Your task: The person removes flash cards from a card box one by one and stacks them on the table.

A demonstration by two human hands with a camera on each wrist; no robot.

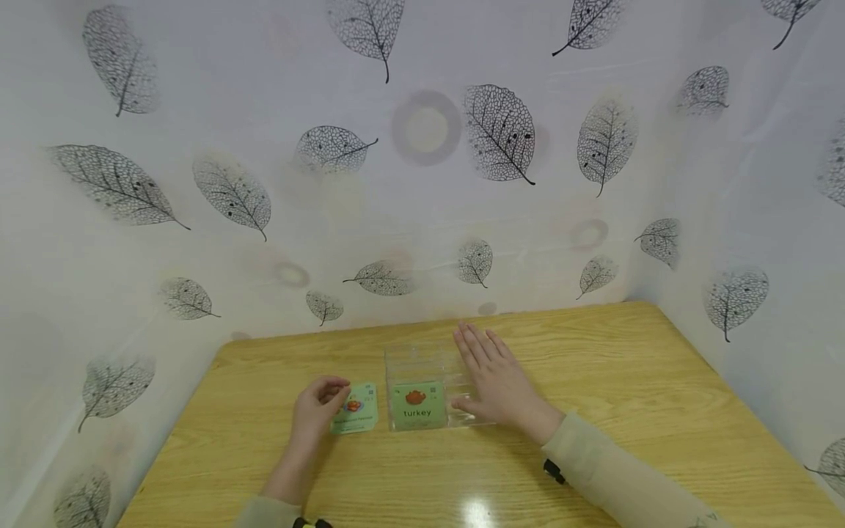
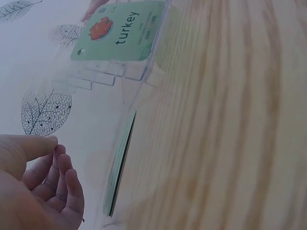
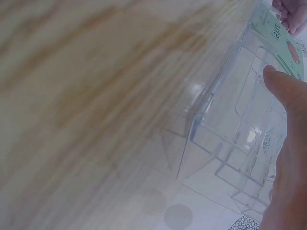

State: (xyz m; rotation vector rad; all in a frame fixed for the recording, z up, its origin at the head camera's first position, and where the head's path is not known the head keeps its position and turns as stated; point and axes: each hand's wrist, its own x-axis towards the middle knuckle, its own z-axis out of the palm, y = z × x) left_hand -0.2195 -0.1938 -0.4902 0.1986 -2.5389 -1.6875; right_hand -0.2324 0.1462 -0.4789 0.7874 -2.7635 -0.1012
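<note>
In the head view, the left hand (image 1: 315, 412) curls its fingers loosely at the card stack (image 1: 359, 422), left of the clear rack (image 1: 416, 361). The turkey card (image 1: 419, 405) stands in the rack. The right hand (image 1: 496, 381) lies over the rack's right side, fingers straight, thumb spread.

Left wrist view: thumb and forefinger tips meet above the stack, which lies on the table (image 2: 225, 143).

Right wrist view: the thumb reaches over the rack; contact is hard to judge.

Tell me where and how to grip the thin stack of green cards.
Probably best from the left, pinching the stack by its near and far edges: it lies flat on the yellow wooden table, the clear plastic holder close on its right.
</note>
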